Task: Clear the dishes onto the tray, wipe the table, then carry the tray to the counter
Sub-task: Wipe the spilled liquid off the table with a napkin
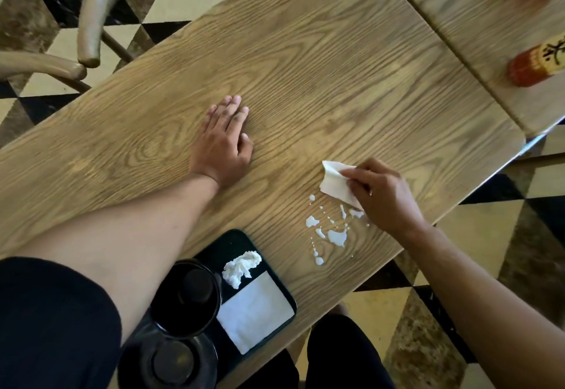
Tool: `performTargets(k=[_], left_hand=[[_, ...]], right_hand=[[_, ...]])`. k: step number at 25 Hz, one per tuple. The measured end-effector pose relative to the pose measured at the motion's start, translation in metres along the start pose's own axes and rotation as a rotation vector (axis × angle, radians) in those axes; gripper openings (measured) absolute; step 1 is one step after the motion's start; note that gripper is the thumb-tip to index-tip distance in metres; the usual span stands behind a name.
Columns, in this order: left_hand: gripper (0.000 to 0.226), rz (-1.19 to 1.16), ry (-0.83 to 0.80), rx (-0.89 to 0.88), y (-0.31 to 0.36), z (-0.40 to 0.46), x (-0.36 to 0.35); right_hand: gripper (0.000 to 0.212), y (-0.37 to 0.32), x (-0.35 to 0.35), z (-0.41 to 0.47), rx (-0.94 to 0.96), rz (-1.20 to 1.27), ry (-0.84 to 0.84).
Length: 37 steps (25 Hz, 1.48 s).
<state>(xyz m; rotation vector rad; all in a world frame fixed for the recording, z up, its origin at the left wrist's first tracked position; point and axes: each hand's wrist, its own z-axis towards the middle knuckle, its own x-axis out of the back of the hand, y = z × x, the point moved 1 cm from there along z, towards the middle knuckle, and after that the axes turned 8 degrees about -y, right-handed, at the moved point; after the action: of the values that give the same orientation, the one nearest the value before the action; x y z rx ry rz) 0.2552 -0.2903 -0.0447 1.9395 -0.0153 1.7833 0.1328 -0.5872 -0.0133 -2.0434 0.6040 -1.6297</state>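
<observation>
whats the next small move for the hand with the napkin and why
Probably drag the folded napkin in the right hand down over the white spill. The puddles lie just below it, unwiped, while the left hand rests flat on the table.

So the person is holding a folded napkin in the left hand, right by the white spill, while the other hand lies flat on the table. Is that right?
Not quite: the folded napkin is in the right hand, not the left. The head view shows it beside the white spill, while the left hand lies flat on the table.
</observation>
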Motion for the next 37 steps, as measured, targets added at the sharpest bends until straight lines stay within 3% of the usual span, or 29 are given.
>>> performTargets(k=[3, 5, 7, 9, 11, 12, 15, 18, 21, 24, 28, 30, 33, 34, 35, 37], left_hand=[[0.054, 0.001, 0.011, -0.001, 0.0, 0.001, 0.0], [0.054, 0.002, 0.003, -0.002, 0.0, 0.001, 0.0], [0.055, -0.002, -0.004, -0.005, -0.001, 0.001, 0.0], [0.055, -0.005, 0.006, -0.017, -0.001, 0.001, 0.0], [0.054, -0.005, 0.02, -0.027, -0.001, 0.001, 0.0], [0.054, -0.006, 0.024, -0.029, -0.001, 0.001, 0.0], [0.054, -0.004, 0.021, -0.03, -0.002, 0.001, -0.001], [0.054, -0.003, 0.009, -0.037, -0.004, 0.001, -0.002], [0.053, -0.011, 0.01, -0.036, -0.003, 0.0, -0.002], [0.052, -0.007, 0.022, -0.038, -0.002, 0.0, -0.002], [0.051, 0.003, 0.026, -0.049, -0.003, -0.001, -0.004], [0.052, 0.002, 0.03, -0.045, -0.004, -0.001, -0.005], [0.053, -0.005, 0.033, -0.036, -0.005, 0.0, -0.006], [0.053, -0.007, 0.034, -0.033, -0.004, 0.001, -0.006], [0.053, -0.008, 0.035, -0.032, -0.005, 0.001, -0.006], [0.052, -0.006, 0.037, -0.041, -0.005, 0.001, -0.006]], right_hand=[[0.023, 0.012, 0.023, 0.025, -0.327, 0.106, 0.29], [0.023, 0.003, 0.015, 0.034, -0.389, 0.116, 0.325], [0.022, -0.024, -0.01, 0.027, -0.115, 0.091, 0.133], [0.024, -0.047, -0.027, 0.009, 0.23, 0.066, -0.174], [0.026, -0.051, -0.023, 0.007, 0.407, 0.033, -0.385], [0.026, -0.048, -0.016, 0.015, 0.436, 0.002, -0.412], [0.024, -0.029, 0.008, 0.04, 0.353, -0.043, -0.238], [0.026, 0.006, 0.027, 0.042, -0.04, -0.015, 0.127], [0.027, 0.022, 0.014, 0.004, -0.308, 0.014, 0.319], [0.027, 0.006, -0.014, -0.038, -0.31, -0.007, 0.329], [0.026, -0.011, -0.026, -0.071, -0.037, -0.071, 0.114], [0.027, -0.003, -0.013, -0.061, -0.127, -0.046, 0.187], [0.026, 0.004, -0.003, -0.03, -0.484, 0.091, 0.433], [0.023, -0.005, -0.008, -0.022, -0.484, 0.123, 0.423], [0.019, -0.017, -0.018, -0.016, -0.375, 0.125, 0.35], [0.021, -0.045, -0.04, -0.019, 0.04, 0.086, 0.057]])
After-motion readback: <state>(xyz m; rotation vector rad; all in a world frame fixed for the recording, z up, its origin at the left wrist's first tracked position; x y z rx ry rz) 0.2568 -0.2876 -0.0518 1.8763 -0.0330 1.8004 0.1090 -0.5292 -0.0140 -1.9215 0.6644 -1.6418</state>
